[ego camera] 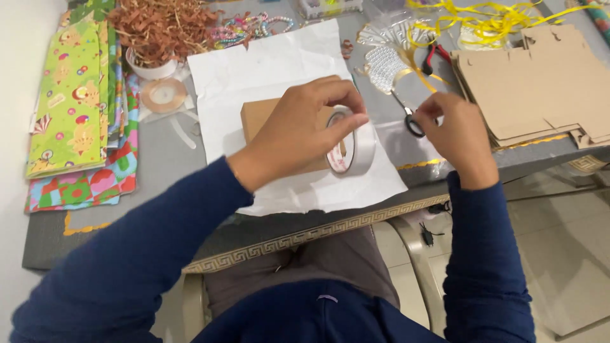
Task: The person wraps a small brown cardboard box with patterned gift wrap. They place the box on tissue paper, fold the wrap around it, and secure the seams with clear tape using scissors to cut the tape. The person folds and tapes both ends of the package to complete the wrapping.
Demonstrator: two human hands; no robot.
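The left hand (298, 130) holds a roll of white tape (351, 149) upright on its edge, its grip pinching the roll with the thumb on the near rim and the fingers curled over the top. The roll stands over the right end of a flat brown box (264, 117), which lies on a sheet of white paper (254, 70) spread in the middle of the bench (165, 162). The right hand (459, 136) is just right of the roll, past the paper's edge, fingers drawn together; what they pinch I cannot tell. Scissors (410, 117) with black handles lie just beside that hand. To the far right sits a stack of flat cardboard pieces (540, 82), with yellow ribbon (483, 22) behind it. At the left lie bright patterned wrapping sheets (70, 101), a bowl of brown paper shreds (159, 28) and a small clear tape roll (164, 95).
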